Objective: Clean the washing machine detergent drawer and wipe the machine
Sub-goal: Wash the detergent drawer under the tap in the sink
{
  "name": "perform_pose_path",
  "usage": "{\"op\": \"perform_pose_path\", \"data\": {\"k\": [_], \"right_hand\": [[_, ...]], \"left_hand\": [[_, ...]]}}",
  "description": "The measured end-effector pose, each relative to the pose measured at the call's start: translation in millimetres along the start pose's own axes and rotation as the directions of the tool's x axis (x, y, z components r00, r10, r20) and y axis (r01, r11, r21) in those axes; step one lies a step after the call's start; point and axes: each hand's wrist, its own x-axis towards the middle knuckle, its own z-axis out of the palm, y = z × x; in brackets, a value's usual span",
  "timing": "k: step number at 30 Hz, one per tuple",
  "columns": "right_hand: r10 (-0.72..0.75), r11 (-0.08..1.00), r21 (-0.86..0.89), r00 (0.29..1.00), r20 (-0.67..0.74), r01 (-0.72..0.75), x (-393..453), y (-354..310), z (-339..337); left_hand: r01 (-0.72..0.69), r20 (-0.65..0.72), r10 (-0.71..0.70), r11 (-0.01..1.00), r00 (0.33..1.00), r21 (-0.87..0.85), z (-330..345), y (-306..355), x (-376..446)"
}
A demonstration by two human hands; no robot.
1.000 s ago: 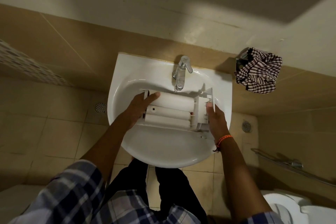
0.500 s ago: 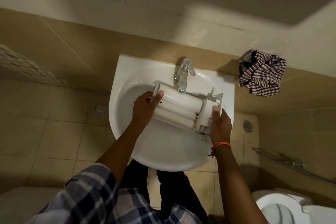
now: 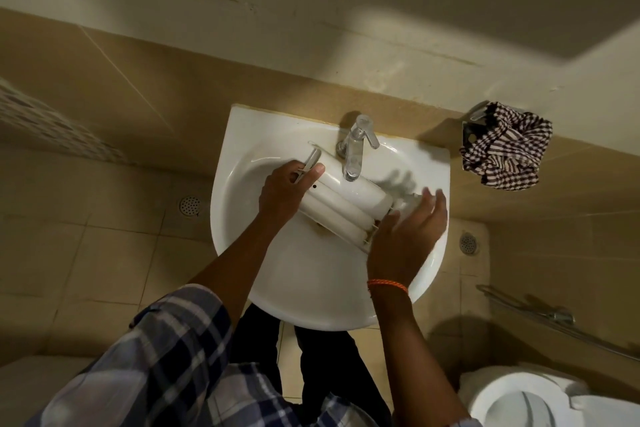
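A white plastic detergent drawer with three rounded ridges lies slanted inside the white ceramic wall-hung sink, its upper left end higher, its middle just under the spout of the chrome single-lever tap; the left hand grips the drawer's upper left end, fingers curled round it and thumb laid along the top; the right hand is at the lower right end, fingers fairly straight and spread against the drawer, though motion blur there hides whether they curl round it; an orange thread band circles the right wrist; a dark-and-white checked cloth hangs bunched on a wall holder right of the sink; a white toilet shows at the lower right.
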Motion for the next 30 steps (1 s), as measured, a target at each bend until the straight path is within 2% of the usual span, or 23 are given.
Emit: {"op": "perform_pose_path", "data": {"k": [2, 4, 6, 9, 12, 17, 21, 22, 25, 27, 30], "right_hand": [[-0.266, 0.962, -0.049, 0.961, 0.083, 0.270, -4, -8, 12], [-0.339, 0.925, -0.098, 0.915, 0.220, 0.366, -9, -12, 32], [-0.241, 0.927, -0.204, 0.917, 0.318, 0.314, -17, -17, 50], [-0.144, 0.918, -0.307, 0.934, 0.326, 0.249, -26, -33, 68], [-0.168, 0.919, -0.293, 0.935, 0.312, 0.262, -32, -39, 77], [-0.316, 0.878, -0.240, 0.879, 0.358, 0.414, -40, -7, 63], [-0.109, 0.956, -0.229, 0.948, 0.300, 0.182, -65, -29, 69], [-0.117, 0.959, -0.210, 0.941, 0.319, 0.190, -72, -39, 74], [-0.320, 0.906, -0.139, 0.860, 0.397, 0.401, -84, -51, 82], [-0.374, 0.887, -0.110, 0.837, 0.399, 0.449, -83, -38, 80], [-0.214, 0.950, -0.154, 0.927, 0.309, 0.271, -85, -11, 68]], "left_hand": [[0.000, -0.015, 0.000, 1.000, 1.000, 0.007, 3, 0, 1], [-0.011, -0.021, 0.011, 1.000, 1.000, 0.026, 2, 1, 0], [-0.018, -0.022, 0.019, 0.999, 1.000, 0.041, 3, 1, 0], [-0.028, -0.017, 0.029, 0.998, 0.999, 0.059, 6, 0, 1], [-0.048, -0.030, 0.049, 0.998, 0.998, 0.037, 7, 0, 3], [-0.050, -0.064, 0.051, 0.999, 0.997, 0.011, 12, -2, 2], [-0.045, -0.063, 0.043, 0.999, 0.997, -0.025, 13, -4, 3], [-0.046, -0.046, 0.045, 0.998, 0.998, -0.040, 11, -4, 5], [-0.065, 0.045, 0.069, 0.994, 0.997, -0.085, 5, -3, 9], [-0.064, 0.080, 0.073, 0.992, 0.994, -0.112, 1, -2, 11], [-0.060, 0.062, 0.068, 0.991, 0.996, -0.123, 2, -4, 10]]}}
